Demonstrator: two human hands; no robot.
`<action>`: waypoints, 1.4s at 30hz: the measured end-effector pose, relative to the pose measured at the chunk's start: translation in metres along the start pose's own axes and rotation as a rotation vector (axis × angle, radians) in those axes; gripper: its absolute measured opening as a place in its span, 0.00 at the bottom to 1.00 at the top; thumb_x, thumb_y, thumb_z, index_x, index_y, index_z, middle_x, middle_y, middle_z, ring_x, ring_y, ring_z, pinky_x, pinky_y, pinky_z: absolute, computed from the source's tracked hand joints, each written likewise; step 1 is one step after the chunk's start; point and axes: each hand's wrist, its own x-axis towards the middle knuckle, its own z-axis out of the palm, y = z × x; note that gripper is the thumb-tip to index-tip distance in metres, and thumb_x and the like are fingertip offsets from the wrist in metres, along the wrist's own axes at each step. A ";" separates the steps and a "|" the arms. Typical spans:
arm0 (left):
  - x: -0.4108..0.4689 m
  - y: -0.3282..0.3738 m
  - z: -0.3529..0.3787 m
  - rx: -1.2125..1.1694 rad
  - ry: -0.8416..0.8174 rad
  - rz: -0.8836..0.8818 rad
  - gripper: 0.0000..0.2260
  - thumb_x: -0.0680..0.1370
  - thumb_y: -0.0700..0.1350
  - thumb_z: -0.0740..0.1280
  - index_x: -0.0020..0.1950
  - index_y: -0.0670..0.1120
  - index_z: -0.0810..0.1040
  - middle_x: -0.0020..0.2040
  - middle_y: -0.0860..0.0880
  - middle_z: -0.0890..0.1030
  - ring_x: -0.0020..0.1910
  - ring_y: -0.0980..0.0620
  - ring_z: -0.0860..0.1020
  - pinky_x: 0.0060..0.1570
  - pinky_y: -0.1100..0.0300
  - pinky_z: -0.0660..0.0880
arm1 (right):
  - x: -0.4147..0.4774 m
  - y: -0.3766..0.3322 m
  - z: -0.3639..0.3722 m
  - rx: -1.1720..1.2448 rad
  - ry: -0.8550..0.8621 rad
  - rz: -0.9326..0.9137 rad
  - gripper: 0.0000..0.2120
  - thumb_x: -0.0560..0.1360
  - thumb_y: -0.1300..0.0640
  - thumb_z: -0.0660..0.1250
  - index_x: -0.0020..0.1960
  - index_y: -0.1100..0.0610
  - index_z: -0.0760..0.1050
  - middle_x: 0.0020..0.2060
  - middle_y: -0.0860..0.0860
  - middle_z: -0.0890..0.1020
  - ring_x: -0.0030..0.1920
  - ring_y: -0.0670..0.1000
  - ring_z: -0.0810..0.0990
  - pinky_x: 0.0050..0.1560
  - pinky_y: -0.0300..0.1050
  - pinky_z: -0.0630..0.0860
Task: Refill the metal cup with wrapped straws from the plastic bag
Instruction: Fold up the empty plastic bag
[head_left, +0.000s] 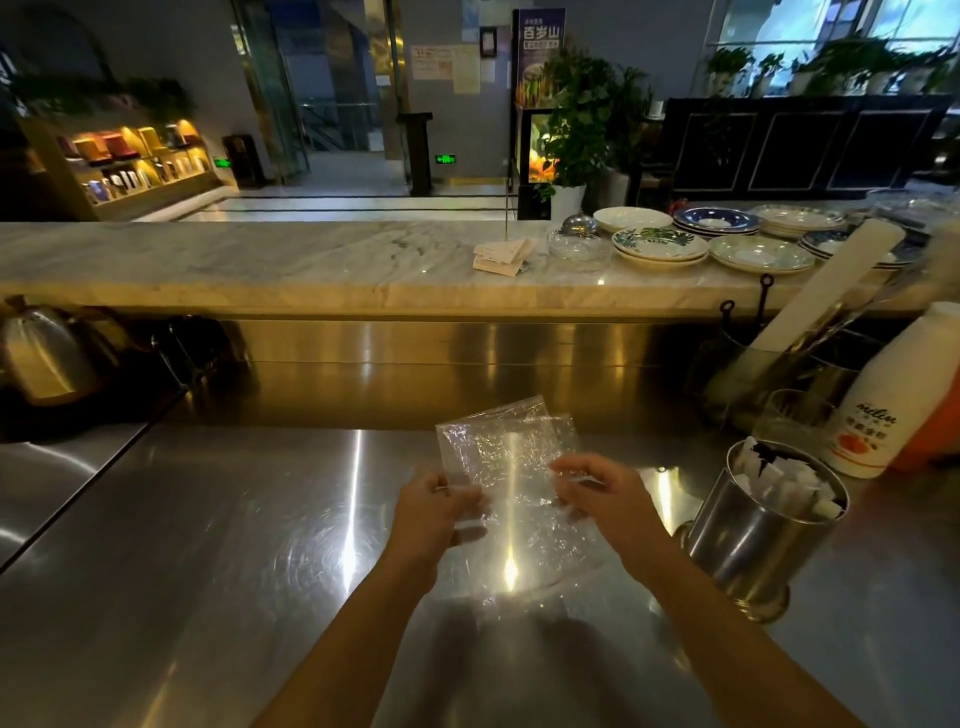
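A clear, crinkled plastic bag is held flat above the steel counter, and I see no straws inside it. My left hand pinches its left edge. My right hand grips its right edge. The metal cup stands to the right of my right hand, a short gap away. White wrapped straws fill its mouth, their tops showing above the rim.
A white bottle and a glass stand behind the cup. A holder with a white roll is at the back right. A kettle sits far left. Plates are stacked on the marble ledge.
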 end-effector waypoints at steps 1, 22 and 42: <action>0.000 -0.001 -0.001 0.007 -0.002 0.004 0.05 0.72 0.35 0.69 0.46 0.40 0.76 0.39 0.44 0.82 0.34 0.51 0.81 0.31 0.59 0.79 | 0.000 0.001 0.002 0.012 0.002 0.003 0.09 0.72 0.63 0.68 0.51 0.55 0.78 0.41 0.58 0.82 0.33 0.46 0.82 0.33 0.36 0.78; 0.017 0.004 -0.009 -0.007 -0.048 -0.013 0.09 0.74 0.47 0.69 0.49 0.43 0.78 0.43 0.44 0.84 0.36 0.51 0.83 0.29 0.60 0.78 | 0.002 0.018 0.015 0.044 -0.043 0.068 0.32 0.68 0.70 0.70 0.66 0.51 0.63 0.34 0.60 0.82 0.30 0.50 0.82 0.29 0.39 0.77; 0.018 -0.065 -0.012 0.380 0.067 -0.009 0.11 0.73 0.32 0.65 0.41 0.48 0.76 0.44 0.47 0.79 0.42 0.50 0.78 0.31 0.73 0.73 | 0.006 0.070 0.026 -0.229 0.118 0.219 0.06 0.73 0.63 0.65 0.45 0.52 0.74 0.46 0.53 0.79 0.38 0.46 0.78 0.35 0.33 0.75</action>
